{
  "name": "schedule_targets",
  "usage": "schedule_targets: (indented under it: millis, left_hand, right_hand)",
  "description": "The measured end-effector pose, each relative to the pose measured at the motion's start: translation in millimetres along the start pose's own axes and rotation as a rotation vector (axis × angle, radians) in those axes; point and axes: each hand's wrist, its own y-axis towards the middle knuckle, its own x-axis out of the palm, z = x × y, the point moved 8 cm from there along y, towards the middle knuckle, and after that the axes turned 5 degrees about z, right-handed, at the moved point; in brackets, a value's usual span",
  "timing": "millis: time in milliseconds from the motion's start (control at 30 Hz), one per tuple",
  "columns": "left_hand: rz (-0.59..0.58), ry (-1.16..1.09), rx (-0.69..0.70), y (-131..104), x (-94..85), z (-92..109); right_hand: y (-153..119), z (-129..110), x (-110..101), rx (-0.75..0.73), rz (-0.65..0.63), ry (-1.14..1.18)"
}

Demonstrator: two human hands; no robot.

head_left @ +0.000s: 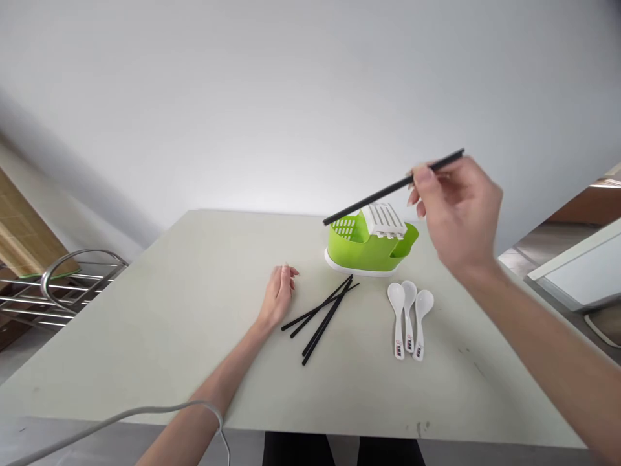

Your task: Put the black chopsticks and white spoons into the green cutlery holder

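Raised above the table's right half, my right hand (458, 210) pinches black chopsticks (388, 189), seemingly a pair held together. Their lower left tips are over the left compartment of a green and white utensil holder (361, 254). My left hand (280, 292) rests on the table, its fingers loosely curled with nothing seen in them. Several black chopsticks (323, 327) lie crossed on the table just right of my left hand. In front of the holder, three white spoons (409, 317) lie side by side, bowls toward the holder.
The pale table (145, 336) stands against a white wall. A grey cable (140, 410) runs over my left forearm near the front edge. At the far left is a metal rack (72, 285), and a white piece of furniture (587, 265) is at the right.
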Motion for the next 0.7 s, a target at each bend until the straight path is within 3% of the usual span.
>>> schedule_targets:
  millis: [133,267,533,700]
  left_hand:
    - [-0.040,0.074,0.047,0.4,3.2,-2.9]
    - [-0.073,0.091,0.069,-0.7,5.5,-3.6]
    - [-0.089,0.078,0.042,2.1,6.0,-5.5]
    - [-0.104,0.093,0.077,2.3,6.7,-2.4]
  right_hand:
    - [41.9,8.0,24.1,-0.128,-0.077,-0.190]
    - [57.1,32.8,54.1,-0.104,-0.226,-0.305]
    - [47.3,77.6,110.1,-0.053,-0.662,-0.492]
    - [33.3,115.7,133.9,0.031,-0.800,-0.552]
